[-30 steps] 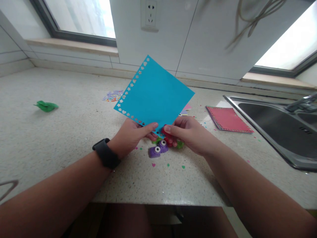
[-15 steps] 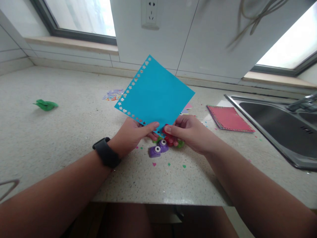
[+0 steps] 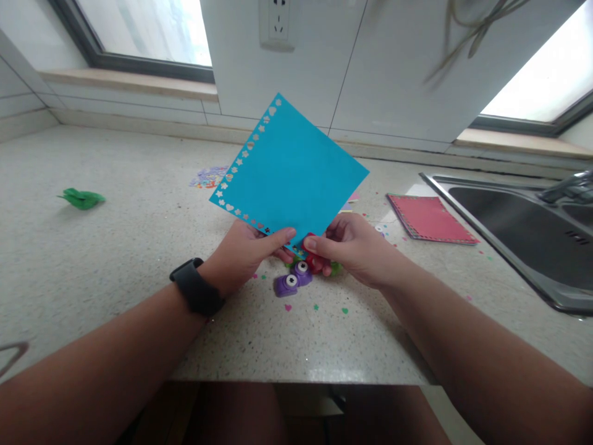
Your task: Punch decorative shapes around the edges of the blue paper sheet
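A blue paper sheet point(image 3: 296, 170) is held up with one corner toward me; small shapes are cut out along its left and lower-left edges. My left hand point(image 3: 254, 247) pinches the lower-left edge, thumb on top. At the near corner my right hand point(image 3: 349, 247) grips a red punch point(image 3: 309, 242) with its thumb, and the paper's corner is at the punch. Two purple punches point(image 3: 287, 285) lie on the counter just below the hands. Red and green punches beneath the sheet are partly hidden by the fingers.
A stack of red-topped paper point(image 3: 433, 219) lies right, beside the steel sink point(image 3: 504, 228). Paper bits point(image 3: 208, 177) are heaped behind the sheet, and a few cutouts are scattered near the hands. A green crumpled piece point(image 3: 82, 198) sits far left.
The blue sheet has turned and shifted very slightly, its top corner a little higher. The red punch and my right thumb have moved slightly left. The whole view has also shifted a little.
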`<state>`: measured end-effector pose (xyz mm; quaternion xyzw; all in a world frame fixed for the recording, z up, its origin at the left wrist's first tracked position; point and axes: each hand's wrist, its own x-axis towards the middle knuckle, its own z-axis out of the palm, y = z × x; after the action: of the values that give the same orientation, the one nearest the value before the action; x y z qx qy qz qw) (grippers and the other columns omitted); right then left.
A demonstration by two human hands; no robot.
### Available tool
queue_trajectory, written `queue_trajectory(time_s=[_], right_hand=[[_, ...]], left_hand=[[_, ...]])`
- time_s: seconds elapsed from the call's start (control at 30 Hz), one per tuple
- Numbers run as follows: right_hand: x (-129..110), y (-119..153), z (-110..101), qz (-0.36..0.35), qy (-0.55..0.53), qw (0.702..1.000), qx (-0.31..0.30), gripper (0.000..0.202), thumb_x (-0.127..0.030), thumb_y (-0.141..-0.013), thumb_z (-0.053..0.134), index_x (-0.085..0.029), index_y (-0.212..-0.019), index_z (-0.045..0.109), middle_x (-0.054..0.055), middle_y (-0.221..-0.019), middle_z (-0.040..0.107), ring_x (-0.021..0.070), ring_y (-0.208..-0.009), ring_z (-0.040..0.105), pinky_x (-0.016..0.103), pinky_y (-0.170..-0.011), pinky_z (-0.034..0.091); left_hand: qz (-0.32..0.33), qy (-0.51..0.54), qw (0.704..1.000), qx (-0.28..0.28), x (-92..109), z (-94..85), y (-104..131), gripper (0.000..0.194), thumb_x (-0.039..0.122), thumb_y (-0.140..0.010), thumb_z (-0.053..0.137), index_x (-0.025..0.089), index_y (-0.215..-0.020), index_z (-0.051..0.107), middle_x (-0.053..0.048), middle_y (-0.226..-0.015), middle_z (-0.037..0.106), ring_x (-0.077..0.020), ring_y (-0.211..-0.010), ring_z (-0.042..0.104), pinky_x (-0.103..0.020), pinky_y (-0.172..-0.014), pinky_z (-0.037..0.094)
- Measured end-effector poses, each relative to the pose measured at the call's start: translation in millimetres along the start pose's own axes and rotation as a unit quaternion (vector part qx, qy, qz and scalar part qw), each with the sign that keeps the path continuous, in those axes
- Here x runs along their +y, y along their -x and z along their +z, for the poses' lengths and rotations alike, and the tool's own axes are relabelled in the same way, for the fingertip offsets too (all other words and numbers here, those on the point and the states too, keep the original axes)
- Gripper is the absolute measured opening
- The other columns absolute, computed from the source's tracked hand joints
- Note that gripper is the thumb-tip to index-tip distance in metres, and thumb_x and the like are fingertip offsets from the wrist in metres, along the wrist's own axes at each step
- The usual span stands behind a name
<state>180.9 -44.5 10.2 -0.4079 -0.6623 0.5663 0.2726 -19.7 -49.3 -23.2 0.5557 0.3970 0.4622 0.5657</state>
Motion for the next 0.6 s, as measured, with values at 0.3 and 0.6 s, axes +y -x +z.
queue_trajectory(time_s=[0.3,0.6], right_hand=[[4.6,-2.7,-2.6,-0.028,-0.037,0.999,-0.028,0.035,-0.045,-0.077,0.08,-0.013,-0.076,0.068,0.004,-0.064,0.068,0.0115,-0.052,0.06,0.022,-0.049,0.048],[6.6,0.6,-5.2,-0.006,-0.132,0.991,0.002,0.03,-0.041,-0.082,0.077,-0.014,-0.078,0.063,0.003,-0.064,0.068,0.0121,-0.055,0.065,0.021,-0.049,0.05]], left_hand=[[0.016,-0.004,1.0,0.004,2.2,1.8,0.4,0.03,0.033,-0.081,0.075,0.015,-0.106,0.072,-0.007,-0.092,0.079,-0.014,-0.056,0.069,-0.024,-0.054,0.056],[0.037,0.035,0.999,0.013,-1.2,0.1,-0.5,0.016,0.029,-0.083,0.074,0.016,-0.092,0.071,-0.002,-0.074,0.074,-0.0124,-0.053,0.065,-0.022,-0.05,0.055]])
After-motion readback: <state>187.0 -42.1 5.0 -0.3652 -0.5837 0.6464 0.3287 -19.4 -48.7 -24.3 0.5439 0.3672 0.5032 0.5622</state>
